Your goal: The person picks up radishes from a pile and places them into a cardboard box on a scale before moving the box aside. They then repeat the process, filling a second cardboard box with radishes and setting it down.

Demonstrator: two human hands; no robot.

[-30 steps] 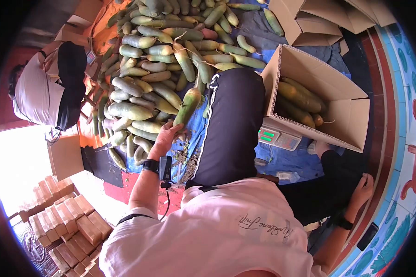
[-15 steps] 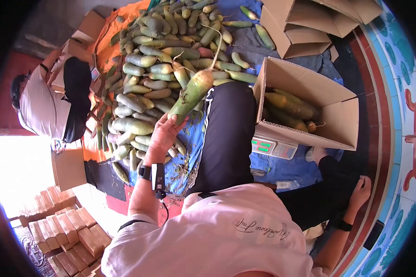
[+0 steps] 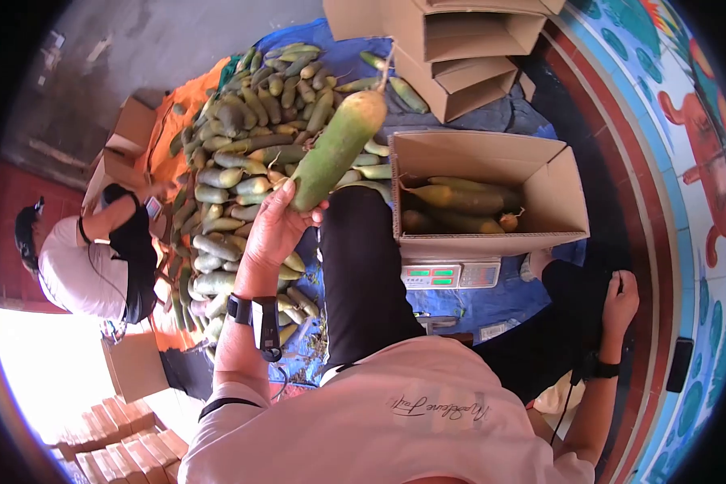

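Observation:
My left hand grips a long green radish by its lower end, fingers and thumb wrapped round it. The radish is tilted, its pale root end and thin tail pointing up and right. Beneath and behind it lies a large heap of green radishes on a blue tarp. My right hand rests by my dark-trousered leg at the right, its fingers curled together with nothing visible in them. An open cardboard box with several radishes inside stands on a digital scale with lit green displays.
Stacked open cardboard boxes stand at the back right. At the left, another person crouches beside the heap near more boxes. Small cartons lie at lower left. A tiled wall edge and a phone-like dark object are on the right.
The radish in my left hand shows a cleaner side; the dark bits on it earlier are out of sight. My view has shifted, so the box and heap appear elsewhere in the picture.

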